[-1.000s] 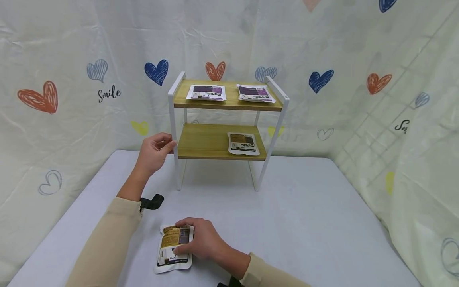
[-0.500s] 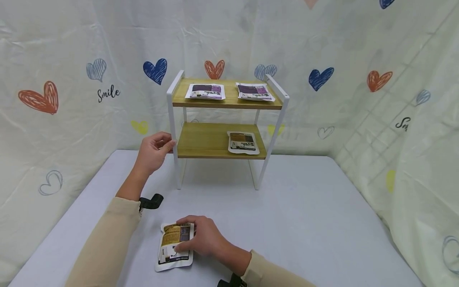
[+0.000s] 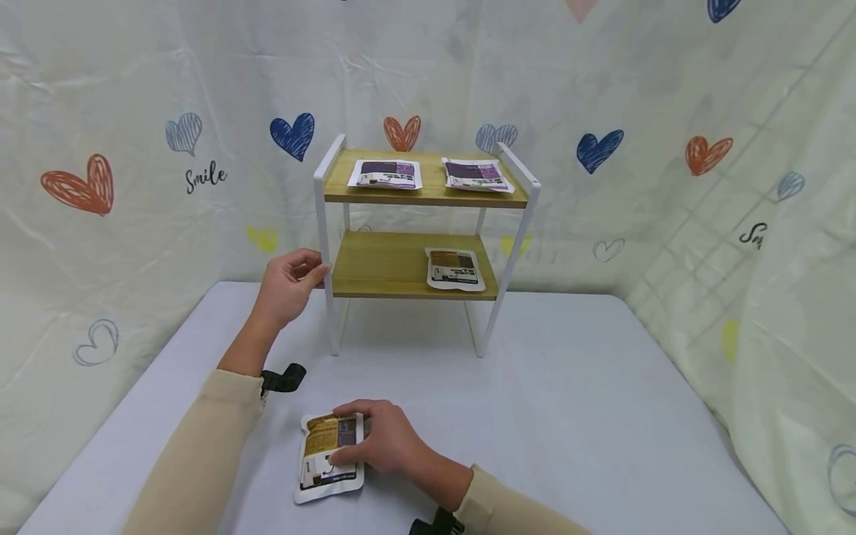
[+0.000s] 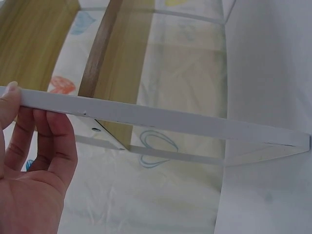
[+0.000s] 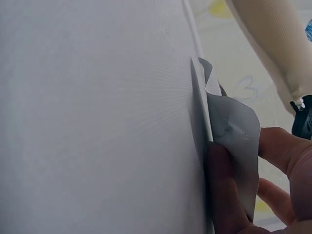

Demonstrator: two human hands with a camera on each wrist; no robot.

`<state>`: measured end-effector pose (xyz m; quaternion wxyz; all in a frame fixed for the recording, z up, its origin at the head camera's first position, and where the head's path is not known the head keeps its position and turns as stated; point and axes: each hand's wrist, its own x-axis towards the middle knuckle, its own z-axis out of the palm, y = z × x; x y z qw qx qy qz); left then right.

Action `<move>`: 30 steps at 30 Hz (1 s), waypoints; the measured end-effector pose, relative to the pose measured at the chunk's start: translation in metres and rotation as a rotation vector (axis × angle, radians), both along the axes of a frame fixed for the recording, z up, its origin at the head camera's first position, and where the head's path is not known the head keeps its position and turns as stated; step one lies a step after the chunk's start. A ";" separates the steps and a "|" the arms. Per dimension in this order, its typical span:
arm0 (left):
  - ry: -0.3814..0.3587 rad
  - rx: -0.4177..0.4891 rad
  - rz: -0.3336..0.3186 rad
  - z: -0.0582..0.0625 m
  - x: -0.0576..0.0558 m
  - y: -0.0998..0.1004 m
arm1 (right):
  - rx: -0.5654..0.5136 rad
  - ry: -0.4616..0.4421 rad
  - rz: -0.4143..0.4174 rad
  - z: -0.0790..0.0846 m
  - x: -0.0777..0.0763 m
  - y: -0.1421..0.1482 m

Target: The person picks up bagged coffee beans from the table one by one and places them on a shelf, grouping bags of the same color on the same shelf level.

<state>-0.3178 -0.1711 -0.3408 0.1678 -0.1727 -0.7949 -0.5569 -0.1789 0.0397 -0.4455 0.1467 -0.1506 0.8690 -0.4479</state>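
A brown-and-white pouch (image 3: 322,438) lies at the near side of the table, below the rack. My right hand (image 3: 391,446) pinches its right side, thumb on the printed face and fingers at the far edge. In the right wrist view the silvery underside of the pouch (image 5: 239,126) shows between thumb and fingers, close to the tabletop. With my left hand (image 3: 286,290) I hold the left white post of a two-tier rack (image 3: 414,293). The left wrist view shows the thumb on one side of the post (image 4: 146,117) and curled fingers on the other.
On the rack's upper shelf lie two purple-and-white pouches, one left (image 3: 385,174) and one right (image 3: 477,175). Another brown-and-white pouch (image 3: 455,270) rests on the right half of the lower shelf. A heart-printed curtain (image 3: 428,67) hangs behind the white table (image 3: 568,386).
My right hand and the pouch have shifted very slightly to the right and away from me. The left hand keeps its hold on the rack post.
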 end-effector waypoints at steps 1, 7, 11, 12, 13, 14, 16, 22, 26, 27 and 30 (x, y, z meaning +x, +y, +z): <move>-0.003 -0.001 0.001 0.000 0.000 0.000 | -0.005 0.000 -0.001 0.000 0.000 0.000; -0.002 -0.001 -0.001 0.000 0.002 0.001 | -0.034 0.025 -0.012 -0.002 -0.005 0.004; -0.001 -0.003 0.010 -0.001 0.001 0.001 | -0.053 0.027 -0.027 -0.002 -0.010 0.007; 0.000 -0.008 0.012 -0.001 0.000 0.001 | -0.059 0.027 -0.030 -0.002 -0.011 0.008; 0.002 -0.008 0.016 -0.002 -0.001 0.000 | -0.061 0.025 -0.035 -0.001 -0.012 0.009; 0.006 -0.011 0.017 -0.002 -0.001 0.000 | -0.066 0.023 -0.039 -0.001 -0.014 0.009; 0.011 -0.014 0.014 -0.003 -0.001 0.000 | -0.073 0.026 -0.046 -0.001 -0.017 0.010; 0.012 -0.017 0.009 -0.003 -0.001 -0.001 | -0.093 0.031 -0.069 0.002 -0.025 0.012; 0.007 -0.014 0.020 -0.002 -0.001 -0.001 | -0.125 0.025 -0.082 0.004 -0.030 0.013; 0.005 -0.014 0.022 -0.002 -0.001 -0.001 | -0.133 0.024 -0.084 0.005 -0.032 0.013; 0.001 -0.015 0.025 -0.002 -0.001 -0.001 | -0.146 0.013 -0.097 0.007 -0.037 0.014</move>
